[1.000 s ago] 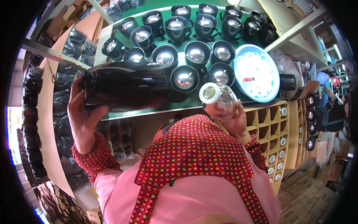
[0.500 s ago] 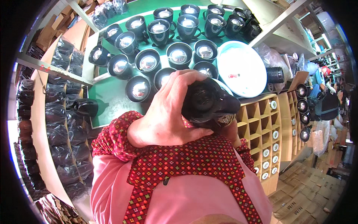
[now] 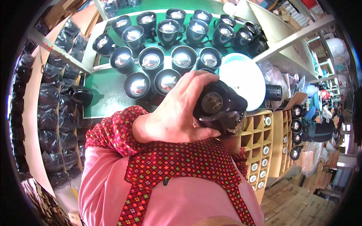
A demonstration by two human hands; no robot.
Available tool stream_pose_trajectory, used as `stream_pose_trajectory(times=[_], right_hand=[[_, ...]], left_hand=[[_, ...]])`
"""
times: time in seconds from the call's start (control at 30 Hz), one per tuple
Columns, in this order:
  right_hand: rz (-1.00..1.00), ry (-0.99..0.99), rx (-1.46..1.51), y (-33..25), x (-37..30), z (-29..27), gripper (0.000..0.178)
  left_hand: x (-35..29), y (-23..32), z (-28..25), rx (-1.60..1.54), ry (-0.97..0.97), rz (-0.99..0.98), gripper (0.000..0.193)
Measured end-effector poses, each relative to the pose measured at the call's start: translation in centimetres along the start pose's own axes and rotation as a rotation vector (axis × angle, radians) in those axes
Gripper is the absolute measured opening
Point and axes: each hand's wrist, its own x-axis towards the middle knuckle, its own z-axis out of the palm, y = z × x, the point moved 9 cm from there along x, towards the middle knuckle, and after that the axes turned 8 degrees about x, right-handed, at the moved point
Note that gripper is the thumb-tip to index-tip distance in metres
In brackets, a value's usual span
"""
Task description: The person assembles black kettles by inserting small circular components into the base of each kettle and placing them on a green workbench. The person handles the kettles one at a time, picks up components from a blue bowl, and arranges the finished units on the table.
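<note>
My left hand is wrapped round a glossy black mug, with the thumb low and the fingers over the top. The mug is tipped, its round base turned up toward me, and it hangs in front of my chest. Behind it, only a bit of my right hand shows; its fingers are hidden. Just beyond, on a green table, stand several black mugs with shiny silvery insides. A round white basin is to the right of them.
A cardboard box with dividers at my right holds several small pale round items. Plastic-wrapped black mugs fill cartons at the left. One dark mug lies at the table's left edge. Pale metal bars frame the table.
My view has shifted a little. The mug in my left hand has turned slightly, and its base now catches more light. My left hand keeps its hold.
</note>
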Motion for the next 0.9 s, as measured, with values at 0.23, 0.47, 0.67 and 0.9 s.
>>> stream_pose_trajectory(times=[0.23,0.47,0.67,0.9], right_hand=[[-0.567,-0.314,-0.777,-8.8,1.9,13.8,0.063],[-1.069,-1.020,-1.549,0.9,2.8,29.2,0.027],[-1.038,-1.281,-1.412,10.5,7.0,33.4,0.013],[-0.984,-1.455,-1.362,21.6,9.8,33.4,0.014]], left_hand=[[-5.8,-10.5,-0.5,-1.134,0.351,-0.365,0.083],[-10.6,-14.4,-4.0,-1.552,0.522,-0.305,0.078],[-19.0,-13.5,-13.6,-0.782,0.818,-0.479,0.072],[-27.4,-14.0,-18.5,-0.645,1.029,-0.874,0.045]])
